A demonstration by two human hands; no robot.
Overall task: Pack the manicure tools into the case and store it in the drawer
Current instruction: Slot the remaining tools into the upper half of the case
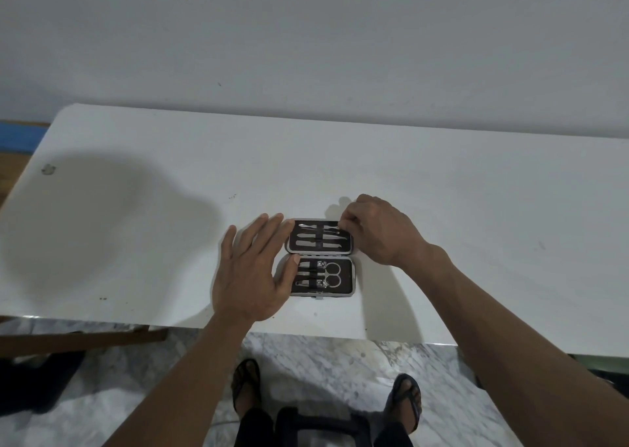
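Note:
A small manicure case (353, 276) lies open flat on the white table (476, 208), near its front edge. The far half holds several slim metal tools (318, 237) under an elastic band. In the near half sit nail clippers and scissors (328, 274). My left hand (252, 269) rests with fingers spread against the case's left side, thumb on the near half's left edge. My right hand (377, 230) is at the far half's right corner, fingertips pinched at the end of a thin tool there.
A wooden chair or bench (81, 337) stands at the lower left beside the table. Under the table edge I see marble floor, my sandalled feet (245, 385) and a dark stool (320, 426). A grey wall rises behind the table. No drawer is visible.

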